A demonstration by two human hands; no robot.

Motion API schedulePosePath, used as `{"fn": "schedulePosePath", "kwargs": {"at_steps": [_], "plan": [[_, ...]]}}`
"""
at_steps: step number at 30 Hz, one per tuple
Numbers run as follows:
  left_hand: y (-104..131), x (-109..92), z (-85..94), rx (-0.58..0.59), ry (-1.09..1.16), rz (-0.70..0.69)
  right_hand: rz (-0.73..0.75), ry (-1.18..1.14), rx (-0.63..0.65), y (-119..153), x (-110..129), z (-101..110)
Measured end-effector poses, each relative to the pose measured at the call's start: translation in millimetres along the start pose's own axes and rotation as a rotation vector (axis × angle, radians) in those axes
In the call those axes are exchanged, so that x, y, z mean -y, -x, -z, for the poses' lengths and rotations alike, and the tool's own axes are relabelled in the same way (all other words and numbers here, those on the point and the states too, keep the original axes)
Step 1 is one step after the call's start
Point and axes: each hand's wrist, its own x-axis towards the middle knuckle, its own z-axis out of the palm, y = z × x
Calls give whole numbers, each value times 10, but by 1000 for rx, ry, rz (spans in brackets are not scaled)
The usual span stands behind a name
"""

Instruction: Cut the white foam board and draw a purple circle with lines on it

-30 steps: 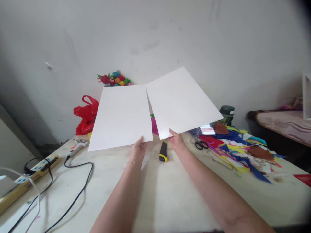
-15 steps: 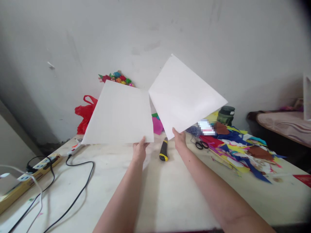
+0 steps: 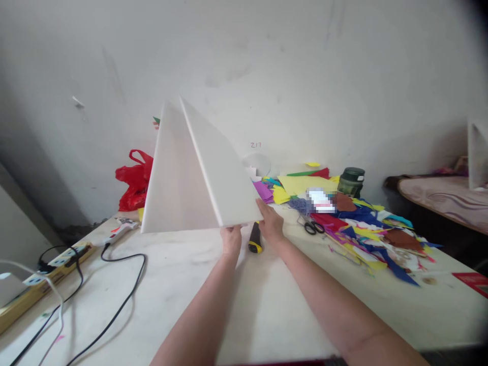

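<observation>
Two white foam boards are held up above the table. My left hand [image 3: 231, 241] is closed at the lower edge of the rear foam board [image 3: 173, 188], its fingers partly hidden behind the front one. By its lower right corner, my right hand [image 3: 272, 223] grips the front foam board [image 3: 224, 173]. This board leans across the other at an angle, with a wedge-shaped gap between them at the left. Just below the boards, between my wrists, a black and yellow utility knife [image 3: 255, 239] lies on the table [image 3: 183, 284].
Black-handled scissors [image 3: 314, 227] and a heap of coloured scraps [image 3: 381, 239] lie at the right, near a dark green jar [image 3: 351, 182]. A red plastic bag [image 3: 133, 178] stands back left. Cords run from a power strip [image 3: 61, 264] along the left side.
The right-hand board has swung left and turned, so it now overlaps the left-hand board. Both hands have come closer together, and the scraps behind are uncovered.
</observation>
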Motion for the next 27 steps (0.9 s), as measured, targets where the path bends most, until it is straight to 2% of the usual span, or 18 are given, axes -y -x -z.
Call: {"fn": "schedulePosePath", "kwargs": {"at_steps": [2, 4, 7, 10, 14, 17, 22, 27], "plan": [[-2, 2, 16, 20, 1, -31, 46, 6, 8, 12, 15, 0], [-8, -19, 39, -11, 19, -1, -1, -47, -9, 7, 19, -15], [-58, -97, 90, -100, 97, 68, -282, -221, -73, -46, 3, -30], [-165, -212, 166, -234, 230, 113, -585, -535, -177, -141, -29, -11], [-324, -363, 320, -420, 396, 130, -780, -1066, -364, -253, -55, 59], [-392, -434, 438, -395, 469, 140, -865, -1333, -400, -288, -62, 113], [-386, -488, 496, -333, 574, 105, -878, -1562, -349, -296, -63, 141], [-347, -525, 488, -330, 702, 233, -1007, -1702, -286, -313, -57, 117]]}}
